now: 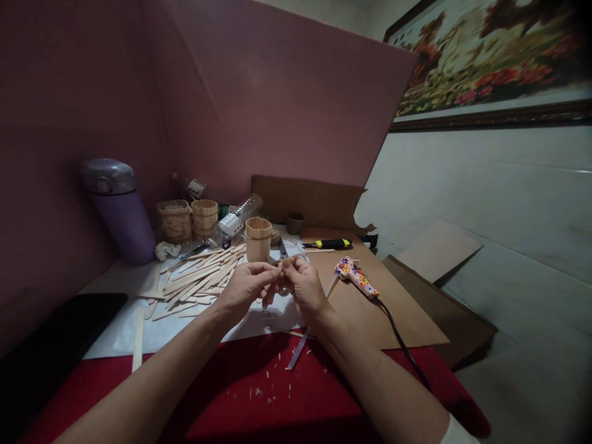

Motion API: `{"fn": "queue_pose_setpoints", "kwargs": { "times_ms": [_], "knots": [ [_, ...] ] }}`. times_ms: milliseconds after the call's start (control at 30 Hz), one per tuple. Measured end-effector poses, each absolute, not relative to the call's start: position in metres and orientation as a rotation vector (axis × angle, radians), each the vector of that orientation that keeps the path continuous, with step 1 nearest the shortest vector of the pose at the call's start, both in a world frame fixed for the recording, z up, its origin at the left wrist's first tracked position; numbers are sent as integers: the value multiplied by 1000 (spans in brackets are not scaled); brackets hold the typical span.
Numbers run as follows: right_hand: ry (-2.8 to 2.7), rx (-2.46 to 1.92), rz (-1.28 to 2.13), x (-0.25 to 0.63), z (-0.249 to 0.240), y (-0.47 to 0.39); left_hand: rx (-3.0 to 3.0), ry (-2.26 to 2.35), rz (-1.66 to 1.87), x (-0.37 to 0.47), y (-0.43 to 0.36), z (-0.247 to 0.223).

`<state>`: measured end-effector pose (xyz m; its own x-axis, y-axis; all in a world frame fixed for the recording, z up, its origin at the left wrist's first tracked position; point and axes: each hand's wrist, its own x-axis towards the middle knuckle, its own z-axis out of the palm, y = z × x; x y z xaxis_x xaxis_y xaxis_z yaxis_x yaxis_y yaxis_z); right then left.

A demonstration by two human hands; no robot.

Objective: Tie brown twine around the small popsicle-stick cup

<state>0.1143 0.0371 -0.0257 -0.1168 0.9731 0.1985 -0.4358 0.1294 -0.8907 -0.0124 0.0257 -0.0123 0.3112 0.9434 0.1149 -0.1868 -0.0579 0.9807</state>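
My left hand (252, 285) and my right hand (300, 285) meet at the middle of the table, fingertips pinched together. Between them is a thin brown strand, like twine, which loops up behind my right fingers; its ends are hidden. Just behind my left hand stands a small wooden-stick cup (258, 240), upright. A roll of twine (275, 235) sits close behind that cup. To the left, many flat wooden sticks (198, 280) lie in a loose pile on white paper (108, 327).
A patterned glue gun (358, 279) with a black cord lies on brown cardboard (407, 314), near a yellow-black cutter (337, 244). Two wooden cups (176, 222), plastic bottles (240, 214) and a purple flask (123, 213) stand or lie behind. Scraps dot the red cloth (231, 394).
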Motion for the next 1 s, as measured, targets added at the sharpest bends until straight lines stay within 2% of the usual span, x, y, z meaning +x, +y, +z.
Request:
{"fn": "queue_pose_setpoints", "kwargs": {
  "times_ms": [233,400,500,633,1000],
  "knots": [
    [-1154,-768,1258,118,-23,36,1238,766,1083,-13,24,-12],
    [-1426,-1107,624,125,-18,29,1190,859,1161,-14,26,-10],
    [-1630,-1089,246,126,-16,23,1195,885,1192,-14,24,-7],
    [-1883,-1026,-59,126,-19,21,1263,956,1210,-11,20,-1],
    [-2046,-1023,-214,127,-21,26,1546,1089,1272,-12,25,-16]
  ]
}}
